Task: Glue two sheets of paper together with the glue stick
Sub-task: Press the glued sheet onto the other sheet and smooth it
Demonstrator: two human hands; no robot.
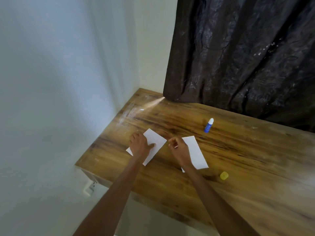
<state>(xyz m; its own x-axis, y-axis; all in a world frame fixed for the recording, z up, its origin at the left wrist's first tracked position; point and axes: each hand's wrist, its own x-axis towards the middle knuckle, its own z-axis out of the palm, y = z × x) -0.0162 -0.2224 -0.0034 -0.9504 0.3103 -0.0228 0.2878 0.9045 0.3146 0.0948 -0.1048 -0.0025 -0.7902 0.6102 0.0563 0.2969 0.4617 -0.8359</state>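
The left sheet (157, 138) is pinned to the tabletop (247, 159) by the flat left hand (140, 144), the right sheet (196, 154) is met at its corner by the right hand (179, 149), grip unclear, and with the uncapped glue stick (208, 125) standing beyond, lifting and squaring one sheet over the other seems called for next.

My wooden table (255, 167) carries a left sheet (156, 138) and a right sheet (196, 154), near but apart. The glue stick (208, 126) stands uncapped beyond them; its yellow cap (224, 175) lies nearer me.

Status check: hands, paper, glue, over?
Left hand flat on left sheet. Right hand at right sheet corner, grip unclear. Glue stick upright, uncapped, untouched; cap aside. Nothing blocking.
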